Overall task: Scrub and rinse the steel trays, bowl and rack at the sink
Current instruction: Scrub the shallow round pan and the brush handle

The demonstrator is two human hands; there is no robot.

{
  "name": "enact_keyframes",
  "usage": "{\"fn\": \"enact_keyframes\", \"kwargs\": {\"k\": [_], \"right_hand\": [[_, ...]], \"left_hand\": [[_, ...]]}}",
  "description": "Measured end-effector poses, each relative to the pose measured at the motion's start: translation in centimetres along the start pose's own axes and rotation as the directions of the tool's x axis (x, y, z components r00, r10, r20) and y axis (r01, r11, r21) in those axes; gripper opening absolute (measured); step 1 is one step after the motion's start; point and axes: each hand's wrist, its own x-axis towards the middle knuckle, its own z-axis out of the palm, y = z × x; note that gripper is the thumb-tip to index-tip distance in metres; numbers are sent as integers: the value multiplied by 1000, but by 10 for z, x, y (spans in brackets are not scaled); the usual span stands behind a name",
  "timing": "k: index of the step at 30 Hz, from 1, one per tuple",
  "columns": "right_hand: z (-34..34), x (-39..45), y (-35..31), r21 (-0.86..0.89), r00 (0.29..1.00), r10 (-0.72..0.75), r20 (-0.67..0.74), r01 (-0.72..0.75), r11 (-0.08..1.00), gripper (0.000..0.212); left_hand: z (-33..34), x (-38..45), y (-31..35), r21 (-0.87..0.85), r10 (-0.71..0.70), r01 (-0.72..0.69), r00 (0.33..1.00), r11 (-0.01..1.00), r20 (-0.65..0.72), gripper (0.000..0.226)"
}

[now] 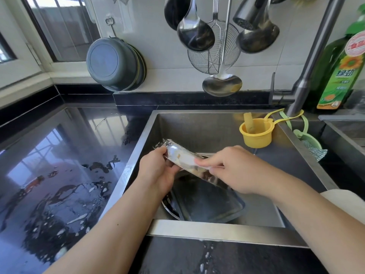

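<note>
Lying in sink (pixel 197 123): tray (pixel 207 204).

The right hand (pixel 233 171) is motion-blurred at the fingertips, so what it presses on the held steel tray (pixel 189 159) cannot be told; the lower tray (pixel 207 202) is partly covered by both hands; the bowl (pixel 169 208) under it shows only a rim; the soap bottle (pixel 341 66) is cut by the right edge.
</note>
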Motion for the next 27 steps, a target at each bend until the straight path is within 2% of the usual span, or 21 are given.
{"fn": "enact_keyframes", "kwargs": {"k": [3, 8, 11, 14, 17, 20, 23, 27], "right_hand": [[-14, -1, 9, -13, 990, 52, 133, -51, 999, 41], [-27, -2, 30, 2, 966, 51, 252, -53, 999, 43], [-30, -4, 36, 1, 974, 75, 215, -77, 997, 45], [-7, 7, 16, -64, 995, -21, 101, 27, 998, 48], [8, 17, -2, -101, 995, -79, 60, 85, 991, 49], [-21, 5, 21, -24, 984, -5, 178, 9, 1000, 47], [-50, -12, 49, 71, 944, 116, 310, -144, 987, 49], [-40, -7, 48, 131, 973, 102, 206, -131, 983, 49]], "left_hand": [[-7, 11, 1, -158, -79, 66, 994, 985, -79, 29], [-8, 13, 2, -223, -93, 67, 990, 972, -109, 28], [-4, 13, 3, -264, -93, 68, 992, 962, -82, 19], [-4, 10, 2, -246, -94, 79, 994, 966, -52, 29], [-3, 8, 1, -238, -115, 99, 992, 966, -57, 31], [0, 7, 4, -278, -111, 83, 990, 957, -84, 29], [0, 10, 4, -315, -95, 59, 990, 947, -100, 27], [-1, 9, 3, -296, -83, 71, 996, 952, -26, 25]]}}
